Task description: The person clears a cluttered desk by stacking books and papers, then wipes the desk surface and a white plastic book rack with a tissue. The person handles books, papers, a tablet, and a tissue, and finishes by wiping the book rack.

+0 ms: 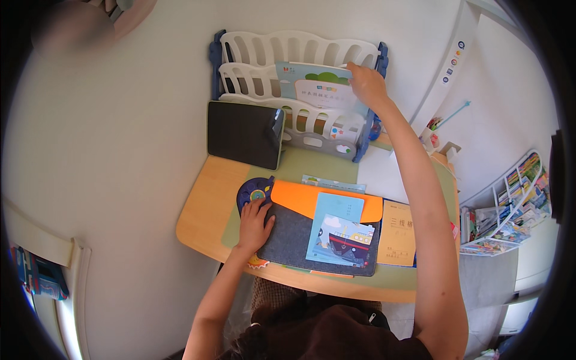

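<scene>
My right hand reaches up to a white plastic tiered book rack at the back of the desk. Its fingers grip the upper right corner of a light blue booklet, which stands in the rack and bears writing. Low on the left, my left hand lies flat, fingers a little apart, on a dark blue palette-shaped object and the edge of a grey felt folder with an orange flap. A pale blue booklet lies on the folder, under a ship picture.
A dark-screened tablet leans before the rack. Beside the folder lies a tan exercise book, partly behind my right forearm. A pen holder stands at the desk's right rear. Farther right is a white bookshelf.
</scene>
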Motion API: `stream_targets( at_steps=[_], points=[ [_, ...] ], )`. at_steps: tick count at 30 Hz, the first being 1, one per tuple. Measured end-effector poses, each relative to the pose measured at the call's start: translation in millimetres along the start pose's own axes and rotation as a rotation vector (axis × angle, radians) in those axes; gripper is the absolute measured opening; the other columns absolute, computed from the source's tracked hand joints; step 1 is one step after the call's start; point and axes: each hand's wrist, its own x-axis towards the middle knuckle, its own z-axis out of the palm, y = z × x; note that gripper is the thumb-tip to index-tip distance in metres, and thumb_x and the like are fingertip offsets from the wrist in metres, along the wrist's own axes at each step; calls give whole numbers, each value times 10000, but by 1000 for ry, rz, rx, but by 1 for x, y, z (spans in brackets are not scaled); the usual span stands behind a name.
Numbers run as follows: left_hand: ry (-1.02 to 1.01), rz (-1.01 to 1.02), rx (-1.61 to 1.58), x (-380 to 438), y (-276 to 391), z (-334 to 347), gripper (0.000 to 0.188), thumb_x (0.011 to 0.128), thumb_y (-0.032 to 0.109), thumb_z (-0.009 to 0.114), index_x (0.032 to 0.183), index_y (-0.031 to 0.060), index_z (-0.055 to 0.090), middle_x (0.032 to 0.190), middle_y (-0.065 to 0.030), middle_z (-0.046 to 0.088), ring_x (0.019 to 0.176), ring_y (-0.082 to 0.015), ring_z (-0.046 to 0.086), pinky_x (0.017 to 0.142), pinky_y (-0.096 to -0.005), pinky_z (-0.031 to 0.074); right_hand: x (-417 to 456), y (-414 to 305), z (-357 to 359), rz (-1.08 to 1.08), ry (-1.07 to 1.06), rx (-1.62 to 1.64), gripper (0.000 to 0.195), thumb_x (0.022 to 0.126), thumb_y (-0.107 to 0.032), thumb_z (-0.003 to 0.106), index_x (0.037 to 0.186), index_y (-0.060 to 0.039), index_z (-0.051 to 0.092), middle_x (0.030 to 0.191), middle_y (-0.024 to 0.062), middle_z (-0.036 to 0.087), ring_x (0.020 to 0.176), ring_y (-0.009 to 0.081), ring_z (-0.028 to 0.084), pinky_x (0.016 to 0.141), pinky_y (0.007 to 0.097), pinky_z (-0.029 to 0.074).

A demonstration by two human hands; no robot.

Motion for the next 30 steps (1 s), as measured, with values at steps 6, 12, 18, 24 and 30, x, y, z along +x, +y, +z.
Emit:
stream_targets(
  at_steps=[6, 12, 18, 24, 30],
  points=[
    [28, -2, -41, -2, 0, 2, 357, 845, 151, 623, 1180, 37, 581, 1272, -156, 514, 1221, -354, 457, 1072, -509, 310, -5, -3, -11, -3, 49, 50, 142, 790, -56, 655, 930, -77, 640, 810, 122, 681, 793, 313, 662, 635, 432, 512],
    [34, -1, -27, -2, -2, 3, 356, 840, 144, 619, 1178, 38, 581, 1270, -155, 518, 1219, -353, 460, 1070, -504, 313, -5, -9, -35, -192, 331, -24, 129, 809, -63, 633, 927, -108, 661, 756, 88, 661, 733, 275, 649, 581, 408, 501],
    [74, 12, -103, -1, -4, 7, 382, 827, 126, 636, 1188, 23, 572, 1281, -163, 516, 1211, -376, 461, 1061, -504, 322, -31, -22, -103, -203, 500, -25, 141, 824, -99, 650, 961, -121, 673, 775, 37, 658, 694, 228, 635, 539, 376, 490],
    [275, -144, -510, 18, 28, -33, 659, 847, 114, 659, 1406, 0, 330, 1385, -181, 444, 1278, -317, 442, 1100, -402, 297, -107, -47, -163, -31, 343, 251, 198, 842, -118, 656, 1035, -90, 691, 890, 67, 697, 715, 254, 645, 614, 339, 497],
    [153, -175, -1143, 44, 72, -67, 510, 928, 128, 594, 1371, 11, 370, 1236, -148, 573, 1098, -202, 582, 952, -325, 455, -160, -49, -156, 362, -269, 778, 230, 868, -76, 649, 1084, -6, 686, 885, 99, 710, 674, 144, 595, 650, 288, 482]
  ],
)
